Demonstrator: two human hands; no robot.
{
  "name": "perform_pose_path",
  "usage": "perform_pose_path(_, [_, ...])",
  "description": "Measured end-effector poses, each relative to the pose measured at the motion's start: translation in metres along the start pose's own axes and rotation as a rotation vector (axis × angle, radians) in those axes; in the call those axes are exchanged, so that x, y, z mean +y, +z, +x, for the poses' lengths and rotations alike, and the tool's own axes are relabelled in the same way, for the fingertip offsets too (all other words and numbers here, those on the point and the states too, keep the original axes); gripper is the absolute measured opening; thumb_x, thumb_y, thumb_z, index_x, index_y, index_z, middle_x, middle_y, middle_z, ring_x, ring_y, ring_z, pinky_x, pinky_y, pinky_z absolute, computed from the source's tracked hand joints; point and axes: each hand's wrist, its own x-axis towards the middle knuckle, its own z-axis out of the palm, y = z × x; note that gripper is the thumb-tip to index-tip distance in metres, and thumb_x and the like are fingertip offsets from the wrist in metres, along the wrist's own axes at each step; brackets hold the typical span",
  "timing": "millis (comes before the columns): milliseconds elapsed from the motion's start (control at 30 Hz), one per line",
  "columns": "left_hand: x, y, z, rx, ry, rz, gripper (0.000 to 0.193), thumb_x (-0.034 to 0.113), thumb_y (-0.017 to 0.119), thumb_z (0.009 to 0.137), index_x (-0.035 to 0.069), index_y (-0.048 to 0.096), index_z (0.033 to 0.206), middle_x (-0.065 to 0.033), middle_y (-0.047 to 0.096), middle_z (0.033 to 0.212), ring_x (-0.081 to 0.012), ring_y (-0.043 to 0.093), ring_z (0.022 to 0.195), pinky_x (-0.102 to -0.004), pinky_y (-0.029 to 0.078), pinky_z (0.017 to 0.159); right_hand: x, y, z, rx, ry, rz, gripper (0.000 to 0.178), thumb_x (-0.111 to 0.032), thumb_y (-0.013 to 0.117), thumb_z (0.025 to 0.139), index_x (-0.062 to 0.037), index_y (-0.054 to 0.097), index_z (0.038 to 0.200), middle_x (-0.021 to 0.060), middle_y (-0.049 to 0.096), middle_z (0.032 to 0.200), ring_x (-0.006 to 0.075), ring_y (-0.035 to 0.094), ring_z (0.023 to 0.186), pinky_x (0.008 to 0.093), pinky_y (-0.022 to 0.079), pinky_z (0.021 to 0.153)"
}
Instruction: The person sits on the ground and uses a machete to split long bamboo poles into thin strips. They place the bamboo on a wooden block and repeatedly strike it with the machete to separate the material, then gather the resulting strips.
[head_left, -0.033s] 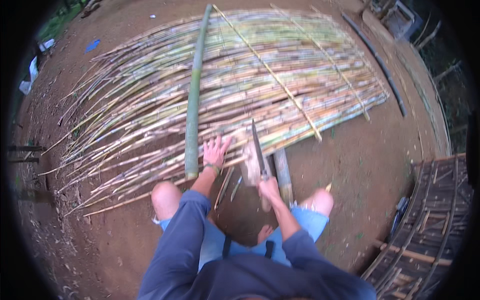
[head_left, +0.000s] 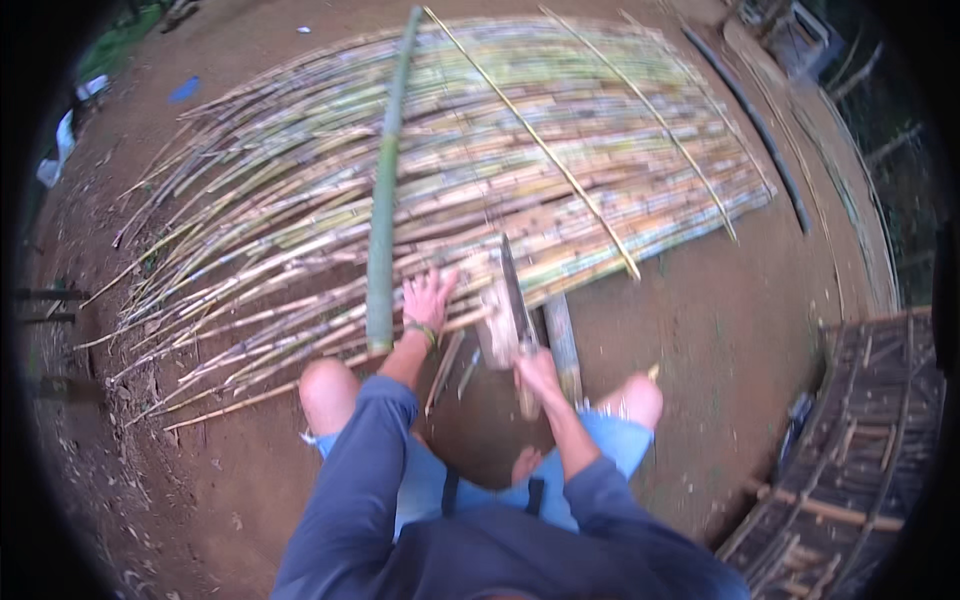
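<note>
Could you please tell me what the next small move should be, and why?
I would probably press the left hand down to steady the canes before any stroke: it lies spread on them, left of the knife, which the right hand grips and which overlaps the pale block in this view.

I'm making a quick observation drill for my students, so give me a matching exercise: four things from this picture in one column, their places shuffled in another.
Things
1. Long blade
2. Thick green pole
3. Dark pole
4. Blue scrap

Places
A. On the soil, right of the canes
B. Upper left, on the soil
C. Lying across the canes
D. In the right hand

Pairs: 1-D, 2-C, 3-A, 4-B
</note>
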Motion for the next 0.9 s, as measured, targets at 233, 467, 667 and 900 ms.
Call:
perform_pose_path(233, [-0.003,-0.012,0.02,-0.035,0.036,0.093,0.076,0.011,0.053,0.094,0.032,0.019,0.158,-0.009,0.055,0.112,-0.0267,0.055,0.097,-0.0439,0.045,0.078,-0.02,-0.004,-0.057,0.13,-0.086,0.232,0.018,-0.018,0.071,0.09,-0.0044,0.062,0.083,0.0024,0.059,0.064,0.0107,0.055,0.053,0.0289,0.045,0.05])
perform_pose_path(467, [-0.019,-0.023,0.034,-0.156,0.047,-0.089,0.06,0.01,0.052,0.094,0.022,0.035,0.15,-0.0141,0.06,0.108,-0.0299,0.065,0.094,-0.0417,0.054,0.076,-0.012,0.0,-0.065,0.231,-0.059,0.163,0.019,-0.018,0.072,0.089,-0.0039,0.062,0.082,0.0019,0.058,0.06,0.0114,0.055,0.049,0.0298,0.044,0.048])
perform_pose_path(667, [-0.022,-0.003,0.024,0.006,0.003,0.007,0.031,0.014,0.052,0.095,0.014,0.048,0.125,-0.011,0.058,0.099,-0.0276,0.064,0.09,-0.0408,0.053,0.071,-0.079,-0.023,-0.093,0.3,-0.334,0.196,0.021,-0.019,0.075,0.084,-0.0007,0.065,0.087,0.0041,0.063,0.064,0.0116,0.06,0.056,0.0295,0.046,0.053])
perform_pose_path(900, [-0.009,-0.012,0.035,-0.016,0.022,0.003,0.031,0.015,0.051,0.095,0.015,0.049,0.126,-0.0112,0.059,0.102,-0.0272,0.064,0.089,-0.0406,0.054,0.071,-0.03,0.009,-0.053,0.57,-0.496,0.122,0.012,-0.007,0.069,0.085,0.0021,0.064,0.09,0.006,0.063,0.064,0.0163,0.062,0.057,0.0316,0.052,0.058])
